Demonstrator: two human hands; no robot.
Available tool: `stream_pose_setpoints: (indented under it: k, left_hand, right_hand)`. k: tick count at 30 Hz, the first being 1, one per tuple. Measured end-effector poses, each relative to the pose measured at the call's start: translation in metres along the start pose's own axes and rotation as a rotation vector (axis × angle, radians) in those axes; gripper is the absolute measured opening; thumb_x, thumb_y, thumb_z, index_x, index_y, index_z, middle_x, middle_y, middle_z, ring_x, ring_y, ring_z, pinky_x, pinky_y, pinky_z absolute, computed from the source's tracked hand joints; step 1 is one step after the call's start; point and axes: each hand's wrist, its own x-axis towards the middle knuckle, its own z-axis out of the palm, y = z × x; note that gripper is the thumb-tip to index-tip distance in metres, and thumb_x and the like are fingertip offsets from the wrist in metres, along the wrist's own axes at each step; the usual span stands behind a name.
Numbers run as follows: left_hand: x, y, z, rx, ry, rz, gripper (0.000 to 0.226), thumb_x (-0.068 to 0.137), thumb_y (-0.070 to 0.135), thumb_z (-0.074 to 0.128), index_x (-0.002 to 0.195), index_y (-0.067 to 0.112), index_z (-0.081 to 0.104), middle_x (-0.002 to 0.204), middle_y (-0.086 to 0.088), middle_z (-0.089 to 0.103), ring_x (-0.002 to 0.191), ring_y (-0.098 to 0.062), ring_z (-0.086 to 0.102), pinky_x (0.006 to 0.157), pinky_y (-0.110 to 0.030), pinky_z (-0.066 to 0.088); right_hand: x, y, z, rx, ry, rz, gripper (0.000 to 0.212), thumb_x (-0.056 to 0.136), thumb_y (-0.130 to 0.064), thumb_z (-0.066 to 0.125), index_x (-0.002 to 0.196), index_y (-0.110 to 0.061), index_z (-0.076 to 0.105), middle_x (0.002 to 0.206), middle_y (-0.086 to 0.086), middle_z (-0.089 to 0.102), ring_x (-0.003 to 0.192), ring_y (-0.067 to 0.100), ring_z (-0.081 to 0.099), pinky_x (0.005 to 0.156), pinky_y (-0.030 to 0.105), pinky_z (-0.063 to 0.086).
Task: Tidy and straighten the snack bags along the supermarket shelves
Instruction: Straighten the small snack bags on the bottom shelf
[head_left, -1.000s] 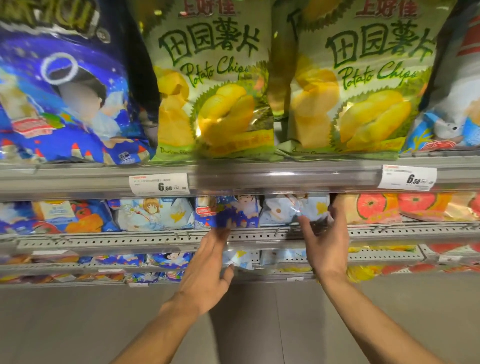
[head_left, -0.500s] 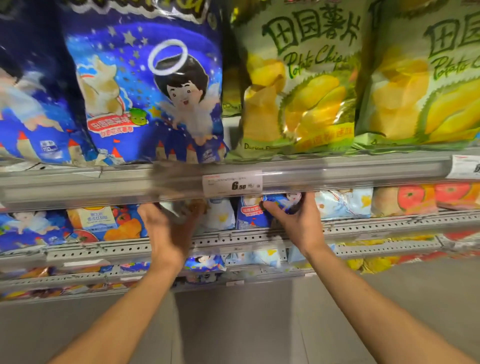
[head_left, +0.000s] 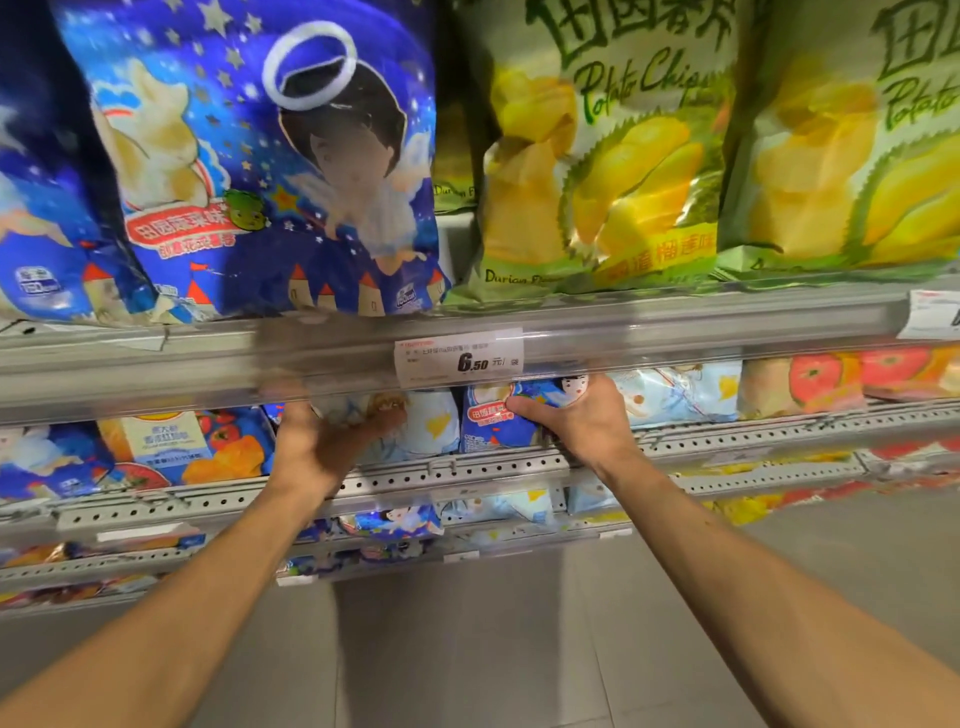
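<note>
My right hand (head_left: 582, 421) grips the small dark-blue snack bag (head_left: 493, 421) on the second shelf (head_left: 467, 467), thumb curled across its front and the other fingers hidden behind its right edge. My left hand (head_left: 322, 441) presses the pale-blue bag (head_left: 431, 421) just beside it; how far those fingers curl I cannot tell, as their tips are hidden under the price rail (head_left: 208, 369). Both bags stand upright, long axis vertical, between my hands, so I judge that squaring them means pushing back and inward, the right hand leading.
</note>
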Motion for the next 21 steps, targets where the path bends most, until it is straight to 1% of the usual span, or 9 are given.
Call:
stream_pose_setpoints:
  k: [3,6,8,10,13,14,15,18,21]
  left_hand:
    - [-0.004,0.002,0.003,0.065,0.081,-0.022,0.053,0.068,-0.001,0.086,0.117,0.003,0.066,0.111,-0.002,0.069,0.09,-0.002,0.067,0.07,0.0,0.046]
    - [-0.005,0.003,0.002,-0.043,0.101,-0.061,0.046,0.067,0.013,0.09,0.107,0.017,0.067,0.092,0.01,0.068,0.069,0.017,0.062,0.061,0.003,0.043]
    - [-0.009,0.007,0.002,-0.034,0.11,-0.077,0.048,0.066,0.014,0.09,0.108,0.014,0.067,0.092,0.005,0.07,0.071,0.008,0.066,0.063,-0.002,0.047]
    - [-0.009,0.01,0.003,-0.067,0.117,-0.113,0.052,0.064,0.003,0.086,0.111,0.01,0.065,0.104,-0.004,0.071,0.086,-0.004,0.07,0.078,-0.015,0.054]
    - [-0.007,0.015,0.01,-0.253,0.138,-0.25,0.03,0.082,0.003,0.073,0.11,0.002,0.061,0.119,-0.025,0.064,0.097,-0.037,0.065,0.101,-0.052,0.048]
    - [-0.003,0.018,0.016,-0.194,0.171,-0.289,0.013,0.095,0.003,0.058,0.106,-0.002,0.062,0.119,-0.031,0.062,0.093,-0.042,0.063,0.102,-0.058,0.044]
    - [-0.002,0.017,0.023,-0.152,0.206,-0.316,0.021,0.1,0.006,0.048,0.098,-0.005,0.066,0.113,-0.033,0.064,0.087,-0.043,0.064,0.102,-0.06,0.041]
    - [-0.011,0.024,0.052,-0.039,0.178,-0.251,0.027,0.083,0.016,0.078,0.1,-0.002,0.068,0.104,-0.025,0.07,0.088,-0.032,0.066,0.097,-0.046,0.052]
    - [-0.015,0.03,0.08,0.008,0.091,-0.044,0.051,0.072,-0.007,0.081,0.119,-0.004,0.061,0.116,-0.017,0.069,0.095,-0.019,0.067,0.079,-0.014,0.054]
  right_hand:
    - [-0.006,-0.006,0.002,-0.008,0.061,-0.034,0.06,0.052,-0.056,0.095,0.073,-0.011,0.061,0.065,-0.007,0.061,0.058,0.011,0.055,0.046,0.02,0.046]
    - [-0.016,-0.019,0.003,-0.024,0.123,-0.114,0.074,0.051,-0.067,0.089,0.058,-0.002,0.055,0.053,-0.002,0.045,0.052,0.014,0.036,0.046,0.039,0.036]
    - [-0.027,-0.028,0.002,0.015,0.104,-0.14,0.073,0.055,-0.067,0.087,0.061,0.002,0.064,0.052,0.003,0.057,0.048,0.02,0.045,0.05,0.044,0.045]
    - [-0.037,-0.03,-0.005,0.056,0.107,-0.145,0.059,0.062,-0.058,0.09,0.067,-0.003,0.07,0.06,0.005,0.068,0.052,0.018,0.056,0.053,0.041,0.05]
    - [-0.045,-0.022,-0.023,0.187,0.121,-0.073,0.058,0.061,-0.052,0.093,0.096,-0.012,0.069,0.092,0.001,0.075,0.089,0.021,0.071,0.079,0.042,0.058]
    - [-0.046,-0.018,-0.031,0.204,0.136,-0.049,0.065,0.06,-0.049,0.094,0.106,-0.013,0.066,0.102,0.002,0.074,0.099,0.023,0.069,0.088,0.042,0.057]
    - [-0.047,-0.013,-0.04,0.221,0.15,-0.036,0.068,0.061,-0.044,0.095,0.113,-0.015,0.064,0.108,0.001,0.074,0.103,0.022,0.069,0.093,0.042,0.056]
    - [-0.051,0.008,-0.072,0.312,0.138,-0.013,0.062,0.062,-0.035,0.097,0.114,-0.022,0.065,0.107,-0.002,0.076,0.1,0.023,0.073,0.092,0.051,0.058]
    - [-0.057,0.028,-0.105,0.293,0.125,-0.05,0.061,0.062,-0.038,0.096,0.113,-0.024,0.066,0.102,-0.005,0.078,0.097,0.023,0.075,0.088,0.053,0.059]
